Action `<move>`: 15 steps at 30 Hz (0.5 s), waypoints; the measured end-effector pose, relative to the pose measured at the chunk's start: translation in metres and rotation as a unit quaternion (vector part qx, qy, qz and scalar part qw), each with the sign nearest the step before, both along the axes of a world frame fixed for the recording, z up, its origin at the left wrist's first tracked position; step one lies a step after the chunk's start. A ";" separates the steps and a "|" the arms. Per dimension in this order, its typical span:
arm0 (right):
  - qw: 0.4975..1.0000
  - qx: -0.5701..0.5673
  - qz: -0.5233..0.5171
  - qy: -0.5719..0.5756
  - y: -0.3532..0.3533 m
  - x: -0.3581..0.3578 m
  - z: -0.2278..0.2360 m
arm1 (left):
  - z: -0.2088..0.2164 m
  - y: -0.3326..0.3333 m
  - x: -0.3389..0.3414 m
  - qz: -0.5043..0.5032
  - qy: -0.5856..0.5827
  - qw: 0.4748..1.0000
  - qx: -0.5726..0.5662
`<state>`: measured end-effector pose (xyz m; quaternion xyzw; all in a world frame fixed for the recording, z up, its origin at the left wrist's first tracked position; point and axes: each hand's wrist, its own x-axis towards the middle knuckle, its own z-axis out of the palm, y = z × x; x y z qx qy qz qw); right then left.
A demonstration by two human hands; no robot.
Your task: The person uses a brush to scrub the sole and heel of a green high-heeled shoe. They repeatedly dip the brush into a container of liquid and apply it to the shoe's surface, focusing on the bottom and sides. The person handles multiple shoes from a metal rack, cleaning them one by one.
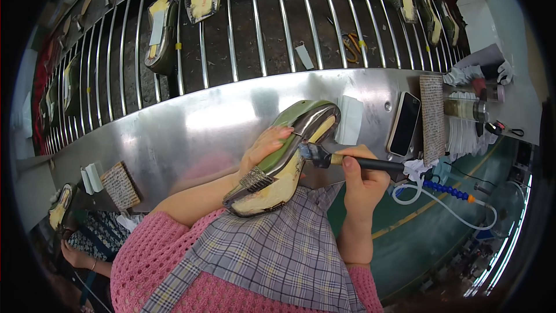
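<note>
Polished steel workbench (pixel 197 119) backs the grip: above my grey plaid cotton-like apron (pixel 260 249), the olive-green shoe with a glittering band and rough cream underside (pixel 284 169) sits at centre, sole upturned, apparently to expose its edge. My left hand (pixel 267 144) clamps its ten o'clock side, seemingly to steady it; my right hand (pixel 366 182), fingers wrapped around the black-handled tool with a brass-coloured collar (pixel 337 159), holds its dark head against the sole from three o'clock. White rectangular sheets (pixel 349 120) lie at two o'clock, seemingly within easy reach. Shiny round metal rods (pixel 284 17) span twelve o'clock beyond.
</note>
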<state>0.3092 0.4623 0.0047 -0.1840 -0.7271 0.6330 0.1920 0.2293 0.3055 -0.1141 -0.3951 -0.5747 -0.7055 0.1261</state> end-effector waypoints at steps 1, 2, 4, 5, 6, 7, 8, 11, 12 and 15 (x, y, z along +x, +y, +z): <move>0.999 -0.022 -0.032 -0.034 0.000 -0.001 -0.001 | 0.000 -0.001 -0.001 0.000 0.003 1.000 -0.011; 0.999 -0.008 -0.045 -0.027 -0.001 -0.002 -0.003 | 0.002 -0.003 0.000 0.007 0.008 0.999 -0.032; 0.996 0.084 -0.035 -0.024 -0.002 -0.003 0.005 | 0.005 -0.006 0.001 0.021 0.018 0.997 -0.075; 0.991 0.130 -0.030 -0.023 -0.002 -0.003 0.007 | 0.005 -0.007 0.002 0.023 0.022 0.996 -0.081; 0.986 0.167 -0.024 0.002 -0.001 -0.002 0.006 | 0.005 -0.007 0.002 0.024 0.026 0.996 -0.086; 0.978 0.205 -0.017 0.027 -0.001 -0.002 0.004 | 0.005 -0.007 0.001 0.026 0.030 0.995 -0.090; 0.969 0.242 -0.011 0.052 0.000 -0.002 0.002 | 0.003 -0.005 0.002 0.025 0.026 0.996 -0.082; 0.973 0.216 -0.020 0.080 0.001 0.001 -0.008 | 0.001 -0.003 0.002 0.025 0.022 0.996 -0.078; 0.977 0.201 -0.022 0.072 0.002 0.001 -0.008 | 0.004 -0.004 0.002 0.027 0.024 0.995 -0.091; 0.988 0.145 -0.018 0.051 0.003 0.003 -0.009 | 0.004 -0.003 0.001 0.020 0.022 0.996 -0.086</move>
